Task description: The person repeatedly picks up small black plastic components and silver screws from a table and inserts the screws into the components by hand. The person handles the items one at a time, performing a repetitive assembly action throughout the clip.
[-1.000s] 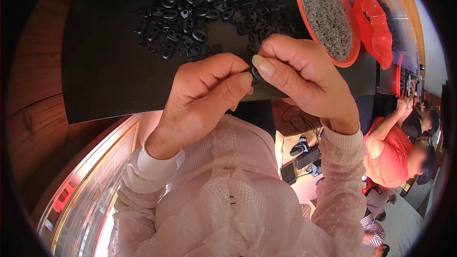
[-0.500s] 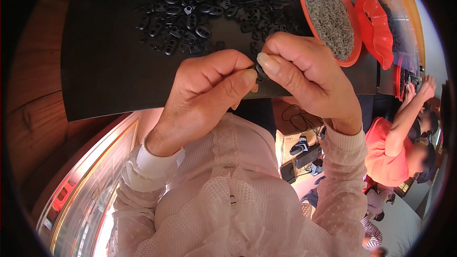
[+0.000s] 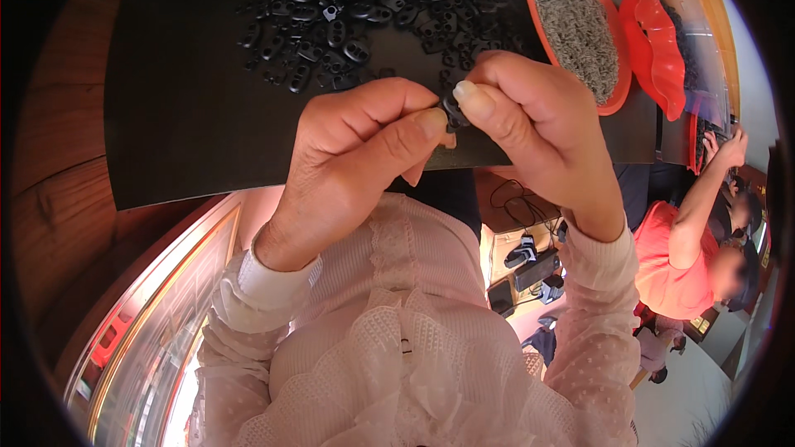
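Observation:
Between my two hands, above the near part of the black tabletop, is a small black plastic cord lock (image 3: 452,108). My left hand (image 3: 364,153) pinches it from the left with thumb and forefinger. From the right, my right hand (image 3: 538,128) pinches it too, thumb tip against its upper side. The fingers cover most of the piece, so its inner parts cannot be made out. Beyond the hands lies a loose pile of black cord locks (image 3: 335,31), many with two round holes, mixed with smaller black parts.
An orange bowl (image 3: 617,103) full of small metal springs (image 3: 575,25) stands at the back right. Beside it is a red wavy-edged dish (image 3: 650,50). Farther right, a person in a red shirt (image 3: 667,252) has raised hands. Cables (image 3: 522,207) and dark devices (image 3: 537,271) lie below the table edge.
Both hands stay joined at the piece, which has turned slightly and shows more of itself. My left hand has shifted a little. The person's hands at the right have come down slightly.

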`<control>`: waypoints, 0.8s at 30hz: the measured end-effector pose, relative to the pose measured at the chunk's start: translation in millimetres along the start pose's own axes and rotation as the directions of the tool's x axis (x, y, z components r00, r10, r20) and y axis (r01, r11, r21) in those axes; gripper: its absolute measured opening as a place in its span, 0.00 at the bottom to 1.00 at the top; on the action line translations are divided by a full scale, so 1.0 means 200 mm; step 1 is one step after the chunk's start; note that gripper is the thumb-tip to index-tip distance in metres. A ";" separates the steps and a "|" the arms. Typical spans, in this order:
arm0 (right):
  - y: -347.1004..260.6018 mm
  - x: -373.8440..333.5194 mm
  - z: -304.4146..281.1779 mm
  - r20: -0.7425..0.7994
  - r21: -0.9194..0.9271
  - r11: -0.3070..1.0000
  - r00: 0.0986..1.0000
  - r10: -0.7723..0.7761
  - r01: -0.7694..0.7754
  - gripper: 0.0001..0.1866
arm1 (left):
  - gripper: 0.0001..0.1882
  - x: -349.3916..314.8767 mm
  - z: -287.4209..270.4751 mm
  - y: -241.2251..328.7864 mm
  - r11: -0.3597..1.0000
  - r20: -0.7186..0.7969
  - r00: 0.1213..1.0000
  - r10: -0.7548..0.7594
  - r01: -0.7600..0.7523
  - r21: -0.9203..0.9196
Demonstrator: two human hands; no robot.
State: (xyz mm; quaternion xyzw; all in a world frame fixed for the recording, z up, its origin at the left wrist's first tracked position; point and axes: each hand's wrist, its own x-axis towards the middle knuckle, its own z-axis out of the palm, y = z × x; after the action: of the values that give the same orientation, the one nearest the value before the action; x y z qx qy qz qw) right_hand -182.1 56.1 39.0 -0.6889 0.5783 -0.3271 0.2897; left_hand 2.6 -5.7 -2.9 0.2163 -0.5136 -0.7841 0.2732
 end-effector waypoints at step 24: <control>-0.03 -0.01 0.06 0.059 -0.648 0.684 0.917 -0.393 0.335 0.25 | 0.12 0.01 -0.04 0.07 0.977 0.025 0.980 -0.199 0.200 -0.078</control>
State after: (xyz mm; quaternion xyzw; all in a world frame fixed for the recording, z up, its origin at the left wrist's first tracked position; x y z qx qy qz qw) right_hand -169.8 60.2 35.6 -0.8323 0.5181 -0.1876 -0.0608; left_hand 8.8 -17.4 6.5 0.2489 -0.4598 -0.8293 0.1972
